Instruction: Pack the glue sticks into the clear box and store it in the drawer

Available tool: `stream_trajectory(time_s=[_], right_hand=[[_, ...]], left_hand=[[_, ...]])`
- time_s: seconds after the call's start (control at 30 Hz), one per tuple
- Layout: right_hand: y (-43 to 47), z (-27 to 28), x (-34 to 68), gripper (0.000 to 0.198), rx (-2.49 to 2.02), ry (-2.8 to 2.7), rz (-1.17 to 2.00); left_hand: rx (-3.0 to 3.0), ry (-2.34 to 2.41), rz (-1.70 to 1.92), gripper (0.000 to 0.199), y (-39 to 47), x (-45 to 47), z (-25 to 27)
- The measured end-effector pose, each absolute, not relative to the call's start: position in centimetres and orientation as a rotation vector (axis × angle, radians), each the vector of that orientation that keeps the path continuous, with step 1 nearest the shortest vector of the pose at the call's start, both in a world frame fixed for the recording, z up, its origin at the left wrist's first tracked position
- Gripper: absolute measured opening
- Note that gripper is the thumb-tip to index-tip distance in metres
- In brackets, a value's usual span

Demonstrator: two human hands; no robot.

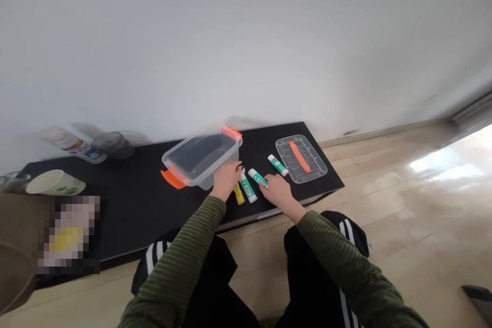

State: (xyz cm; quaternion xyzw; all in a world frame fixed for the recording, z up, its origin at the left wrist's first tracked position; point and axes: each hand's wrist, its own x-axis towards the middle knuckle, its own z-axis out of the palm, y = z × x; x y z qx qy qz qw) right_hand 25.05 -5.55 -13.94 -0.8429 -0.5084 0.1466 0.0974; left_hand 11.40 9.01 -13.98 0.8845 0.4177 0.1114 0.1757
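Though unclear in grip, left hand [226,180] curled at yellow tube [239,196], right hand [279,192] closed around green-white tube [256,177].

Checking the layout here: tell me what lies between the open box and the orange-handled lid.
The head view shows a yellow tube and three white-and-green tubes there, with the left hand and right hand among them.

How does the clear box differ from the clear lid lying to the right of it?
The clear box is deep, with walls and an open top; the lid is a flat panel. The box has an orange clip at each end, while the lid has one orange handle across its middle. The box also looks larger than the lid. Both are see-through and sit on the black table.
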Motion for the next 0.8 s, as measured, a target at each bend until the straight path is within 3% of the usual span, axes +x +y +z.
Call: stream_trajectory(time_s=[0.43, 0.6, 0.8], right_hand=[[-4.3, -14.7, 27.1, 0.030, -2.437, -1.507, 0.259], [-3.7, -14.9, 30.7, 0.028, -2.513, -1.427, 0.070], [-3.4, -16.4, 30.4, 0.028, -2.651, -1.432, 0.084]], left_hand=[[2.540, 1.240, 0.268, 0.030, 9.5, 12.5, -15.5], [2.451, 1.189, 0.411, 0.032, 10.0, 12.4, -15.4], [2.065, 1.066, 0.613, 0.033, 9.8, 12.5, -14.6]])
